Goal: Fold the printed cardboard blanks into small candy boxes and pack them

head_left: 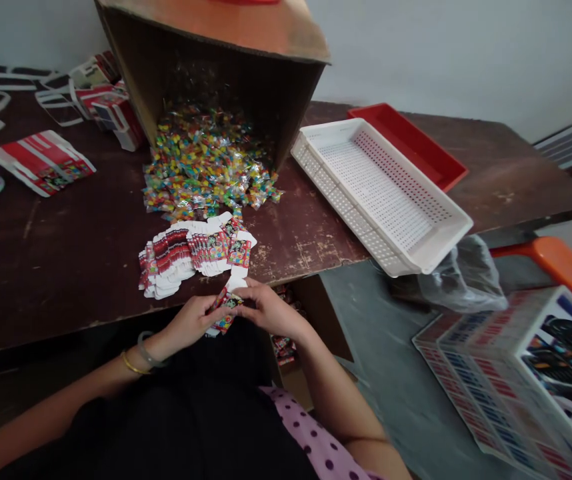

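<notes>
Many flat, red-and-white cardboard cartons (173,252) are lying fanned on the scuffed brown surface (66,267); near its edge, the left hand (196,321) and right hand (269,309), half-closed, are pinching one multicoloured cardboard carton (224,325).

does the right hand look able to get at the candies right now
Probably yes: the candies spill out of the open box, with only a low row of cartons in front. The right hand holds another carton, though, so it might need to let go first.

Brown tbl (66,267), worn nr front edge, bore box (246,30) on its side, candy (206,167) at its mouth, flat cartons (173,253), red tray (419,148) & overhanging white basket (376,180).
</notes>
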`<state>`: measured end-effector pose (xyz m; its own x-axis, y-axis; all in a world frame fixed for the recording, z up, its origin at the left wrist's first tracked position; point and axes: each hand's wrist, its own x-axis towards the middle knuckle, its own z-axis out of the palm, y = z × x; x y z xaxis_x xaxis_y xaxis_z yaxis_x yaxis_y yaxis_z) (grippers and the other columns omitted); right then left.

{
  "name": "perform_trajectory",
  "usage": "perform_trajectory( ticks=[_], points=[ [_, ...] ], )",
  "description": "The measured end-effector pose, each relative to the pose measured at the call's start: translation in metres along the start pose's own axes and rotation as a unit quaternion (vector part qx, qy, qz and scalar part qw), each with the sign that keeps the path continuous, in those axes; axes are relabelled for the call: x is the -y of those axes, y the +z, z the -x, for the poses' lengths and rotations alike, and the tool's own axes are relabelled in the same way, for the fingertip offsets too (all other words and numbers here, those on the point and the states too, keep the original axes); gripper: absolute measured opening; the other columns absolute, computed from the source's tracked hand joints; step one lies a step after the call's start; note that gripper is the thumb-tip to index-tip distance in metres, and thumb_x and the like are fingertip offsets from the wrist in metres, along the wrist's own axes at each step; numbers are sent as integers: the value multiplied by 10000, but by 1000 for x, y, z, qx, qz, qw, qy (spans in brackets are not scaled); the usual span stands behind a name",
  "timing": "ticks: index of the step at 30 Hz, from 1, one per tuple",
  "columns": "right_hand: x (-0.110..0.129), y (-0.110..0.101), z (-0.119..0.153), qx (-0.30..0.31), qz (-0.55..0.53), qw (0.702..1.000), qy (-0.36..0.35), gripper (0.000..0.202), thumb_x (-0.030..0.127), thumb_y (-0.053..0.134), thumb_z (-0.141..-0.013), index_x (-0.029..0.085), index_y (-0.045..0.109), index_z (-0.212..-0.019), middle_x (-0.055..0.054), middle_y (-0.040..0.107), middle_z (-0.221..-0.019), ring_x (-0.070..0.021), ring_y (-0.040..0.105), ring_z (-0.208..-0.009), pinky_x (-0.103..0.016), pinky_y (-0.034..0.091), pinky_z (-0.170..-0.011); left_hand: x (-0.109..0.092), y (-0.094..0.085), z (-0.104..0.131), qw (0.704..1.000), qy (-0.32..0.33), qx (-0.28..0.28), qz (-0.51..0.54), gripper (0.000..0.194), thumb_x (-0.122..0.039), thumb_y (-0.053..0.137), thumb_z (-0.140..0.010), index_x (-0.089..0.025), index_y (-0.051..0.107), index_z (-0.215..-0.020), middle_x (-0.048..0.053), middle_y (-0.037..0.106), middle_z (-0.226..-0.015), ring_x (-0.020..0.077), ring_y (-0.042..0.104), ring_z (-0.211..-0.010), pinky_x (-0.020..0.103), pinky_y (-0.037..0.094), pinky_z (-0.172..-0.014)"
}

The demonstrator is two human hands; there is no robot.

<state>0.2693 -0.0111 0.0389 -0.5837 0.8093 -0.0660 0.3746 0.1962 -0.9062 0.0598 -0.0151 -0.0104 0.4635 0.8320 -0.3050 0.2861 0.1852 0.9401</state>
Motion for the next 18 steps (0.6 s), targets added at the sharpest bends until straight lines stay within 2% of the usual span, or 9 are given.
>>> perform_trajectory(
  ticks=[1,3,5,7,8,11,14,16,18],
  points=[
    [1,4,4,6,0,1000,3,134,239,605,-913,175,700,-984,-52,619,-996,-176,577,-979,-308,466,-907,-1,3,4,1000,11,-16,7,254,-393,720,-777,-162,675,-874,-1,667,-695,186,606,-665,261,449,-641],
    [1,14,13,-9,-35,999,16,152,246,622,-899,184,675,-1027,-51,621,-1013,-166,581,-945,-298,477,-881,-2,8,14,997,32,-53,40,413,-337,740,-776,-210,589,-1139,-7,685,-776,194,642,-733,277,472,-714],
    [-1,29,20,-104,-142,983,59,220,304,602,-906,212,635,-1103,-46,614,-1060,-135,586,-859,-264,507,-790,-3,12,23,994,31,-68,81,605,-302,746,-778,-247,461,-1308,-31,669,-745,185,653,-707,279,484,-713],
    [-8,46,26,-200,-295,926,123,268,378,590,-899,223,612,-1117,-24,615,-982,-100,569,-717,-208,502,-629,0,14,29,994,19,-54,90,630,-291,750,-774,-253,453,-1329,-41,663,-720,179,652,-674,277,488,-691],
    [-13,55,29,-216,-371,890,153,276,401,613,-878,214,619,-1081,-5,607,-892,-85,543,-643,-182,473,-551,2,14,32,996,15,-40,78,596,-291,754,-770,-251,491,-1303,-34,677,-734,183,656,-678,281,492,-693],
    [-27,79,36,-146,-543,795,229,325,384,768,-745,158,646,-945,54,533,-651,-50,458,-514,-143,393,-455,10,14,39,1000,10,13,11,395,-302,754,-762,-252,644,-1139,1,733,-829,203,669,-721,293,496,-715],
    [-36,93,43,-91,-626,724,275,367,371,836,-670,127,660,-881,59,547,-597,-36,458,-488,-146,413,-479,16,11,49,998,24,60,-26,248,-307,684,-824,-270,725,-1066,26,756,-967,229,676,-848,299,487,-792],
    [-37,96,47,-92,-647,705,276,375,416,819,-692,120,665,-861,41,581,-598,-52,517,-510,-169,456,-525,16,9,54,998,28,60,-17,224,-301,609,-879,-274,750,-1051,37,750,-1001,239,662,-919,305,470,-842],
    [-34,96,50,-98,-653,704,263,375,439,789,-727,111,671,-866,26,604,-608,-66,554,-526,-189,483,-559,13,8,56,999,16,44,7,211,-304,598,-885,-264,768,-1004,43,741,-953,238,647,-899,307,460,-836]
  ],
)
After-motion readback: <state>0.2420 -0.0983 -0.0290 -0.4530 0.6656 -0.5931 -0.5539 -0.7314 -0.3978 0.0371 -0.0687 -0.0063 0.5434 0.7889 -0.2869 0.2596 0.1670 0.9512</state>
